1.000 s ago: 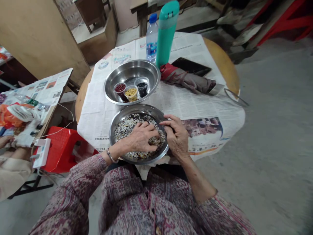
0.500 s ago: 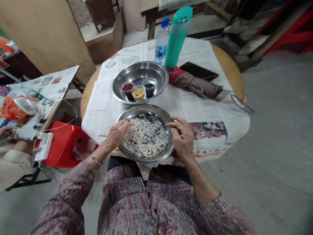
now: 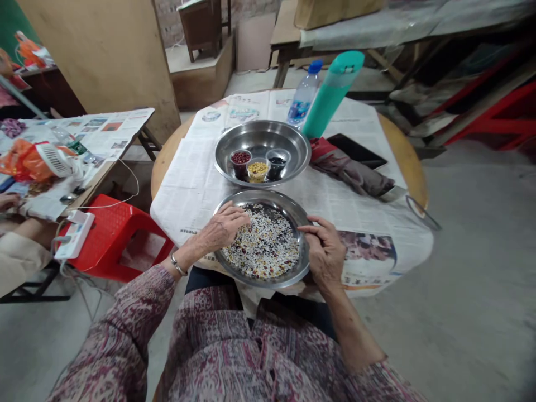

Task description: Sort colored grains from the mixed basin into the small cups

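A round metal plate [image 3: 288, 204] holds a layer of white grains mixed with yellow, dark red and black beans [image 3: 263, 245]. My left hand [image 3: 224, 226] is over its left side, fingers bent together with their tips down at the grains; whatever they pinch is hidden. At the right rim, my right hand [image 3: 325, 251] grips the plate's edge, index finger and thumb reaching over it. Just behind sits a deeper metal basin [image 3: 259, 131]. Inside it stand three clear cups: one of red beans [image 3: 240, 159], one of yellow beans [image 3: 257, 169], one of black beans [image 3: 277, 162].
Newspaper [image 3: 184, 184] covers the round table. Behind the basin are a water bottle [image 3: 302, 97] and a tall green bottle [image 3: 333, 95]. A folded umbrella [image 3: 352, 170] and a dark flat object [image 3: 355, 151] lie right. A red stool [image 3: 117, 237] and another person's hand [image 3: 8, 201] are left.
The whole view has shifted, so the table appears farther right and lower. My left hand reaches a little farther over the grains. My right hand stays at the plate's right rim.
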{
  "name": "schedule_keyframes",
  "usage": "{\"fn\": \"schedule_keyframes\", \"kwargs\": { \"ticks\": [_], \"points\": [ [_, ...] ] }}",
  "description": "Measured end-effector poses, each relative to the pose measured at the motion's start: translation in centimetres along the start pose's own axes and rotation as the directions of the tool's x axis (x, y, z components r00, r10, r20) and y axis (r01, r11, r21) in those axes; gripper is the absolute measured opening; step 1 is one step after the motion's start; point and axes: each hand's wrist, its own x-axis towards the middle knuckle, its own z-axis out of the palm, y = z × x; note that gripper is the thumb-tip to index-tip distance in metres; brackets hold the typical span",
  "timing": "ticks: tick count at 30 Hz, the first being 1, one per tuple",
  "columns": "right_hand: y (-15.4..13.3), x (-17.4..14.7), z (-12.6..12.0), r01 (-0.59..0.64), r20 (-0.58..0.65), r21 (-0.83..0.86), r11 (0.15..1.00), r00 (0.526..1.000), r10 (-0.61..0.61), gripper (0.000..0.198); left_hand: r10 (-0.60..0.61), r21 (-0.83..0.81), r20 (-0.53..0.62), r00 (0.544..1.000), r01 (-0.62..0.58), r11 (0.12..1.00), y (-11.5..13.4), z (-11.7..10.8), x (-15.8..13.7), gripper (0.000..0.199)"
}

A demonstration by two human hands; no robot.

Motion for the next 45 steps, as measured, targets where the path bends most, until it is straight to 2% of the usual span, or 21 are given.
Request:
{"fn": "schedule_keyframes", "kwargs": {
  "ticks": [2,4,7,10,12,15,17,19,21,23,25,26,27,29,31,32,33,35,37,42,45],
  "points": [
    [0.1,0.0,0.0,-0.002,0.005,-0.007,1.0,1.0,0.002,0.018,-0.037,-0.076,-0.049,0.998,0.034,0.997,-0.4,0.2,-0.2,0.06],
    [0.2,-0.1,0.0,-0.002,0.011,-0.014,1.0,1.0,0.003,0.018,-0.053,-0.116,-0.096,0.994,0.042,0.992,-0.7,0.2,-0.4,0.064],
    [0.4,-0.1,-0.1,-0.001,0.014,-0.029,1.0,1.0,0.001,0.019,-0.037,-0.099,-0.134,0.99,0.024,0.995,-1.3,0.2,-0.4,0.047],
    [0.5,-0.1,-0.1,-0.002,0.019,-0.052,0.999,1.0,0.003,0.019,-0.103,-0.107,-0.201,0.974,0.083,0.991,-2.0,0.3,-0.3,0.022],
    [0.5,-0.2,-0.1,-0.001,0.02,-0.067,0.998,1.0,0.002,0.019,-0.186,-0.14,-0.305,0.934,0.149,0.979,-2.7,0.6,-0.4,0.012],
    [0.6,-0.3,-0.2,0.002,0.027,-0.095,0.995,1.0,0.001,0.019,-0.311,-0.265,-0.442,0.842,0.208,0.942,-4.1,1.2,-0.6,0.004],
    [0.7,-0.4,-0.2,0.015,0.036,-0.125,0.992,0.999,-0.01,0.019,-0.396,-0.404,-0.418,0.817,0.224,0.887,-4.9,1.6,-0.8,0.015],
    [0.7,-0.4,-0.4,0.055,0.059,-0.174,0.983,0.997,-0.046,0.02,-0.456,-0.528,-0.32,0.831,0.243,0.814,-5.4,2.0,-1.0,0.022],
    [0.5,-0.1,-0.8,0.151,0.111,-0.264,0.953,0.986,-0.125,0.019,-0.486,-0.601,-0.245,0.839,0.261,0.755,-5.7,2.2,-1.1,0.023],
    [-0.2,0.3,-1.3,0.299,0.194,-0.361,0.883,0.95,-0.243,0.016,-0.497,-0.636,-0.226,0.838,0.26,0.727,-5.7,2.3,-1.1,0.026],
    [-1.4,0.6,-1.9,0.459,0.343,-0.378,0.804,0.876,-0.339,0.012,-0.488,-0.646,-0.227,0.843,0.245,0.723,-5.7,2.3,-1.1,0.029],
    [-2.2,0.7,-2.1,0.521,0.452,-0.338,0.784,0.82,-0.351,0.01,-0.479,-0.645,-0.224,0.848,0.239,0.726,-5.7,2.2,-1.1,0.03],
    [-3.0,0.8,-2.3,0.562,0.58,-0.267,0.783,0.742,-0.335,0.01,-0.471,-0.643,-0.221,0.854,0.236,0.729,-5.7,2.2,-1.1,0.031],
    [-4.6,0.6,-2.3,0.563,0.81,-0.123,0.818,0.533,-0.245,0.012,-0.465,-0.638,-0.211,0.86,0.239,0.732,-5.7,2.1,-1.0,0.031],
    [-6.0,0.1,-1.8,0.535,0.93,-0.049,0.844,0.333,-0.158,0.016,-0.471,-0.64,-0.2,0.859,0.249,0.726,-5.7,2.1,-1.0,0.031],
    [-6.5,-0.2,-1.3,0.534,0.957,-0.033,0.845,0.261,-0.127,0.018,-0.478,-0.644,-0.194,0.857,0.256,0.721,-5.6,2.1,-1.0,0.032],
    [-7.0,-0.5,-0.7,0.543,0.971,-0.024,0.839,0.211,-0.109,0.02,-0.485,-0.649,-0.189,0.854,0.262,0.714,-5.6,2.1,-0.9,0.032],
    [-7.4,-1.0,0.7,0.582,0.979,-0.014,0.813,0.172,-0.106,0.024,-0.498,-0.659,-0.18,0.848,0.272,0.701,-5.5,2.1,-0.9,0.033],
    [-7.2,-1.3,2.2,0.631,0.967,-0.04,0.775,0.22,-0.13,0.027,-0.507,-0.667,-0.18,0.843,0.275,0.692,-5.4,2.0,-0.9,0.033],
    [-5.3,0.1,4.9,0.627,0.824,-0.299,0.719,0.55,-0.136,0.031,-0.516,-0.656,-0.195,0.834,0.281,0.701,-5.2,1.9,-0.9,0.03],
    [-4.2,1.6,5.4,0.578,0.708,-0.426,0.696,0.692,-0.142,0.033,-0.524,-0.661,-0.187,0.831,0.288,0.693,-5.2,1.9,-0.9,0.031]
  ]
}}
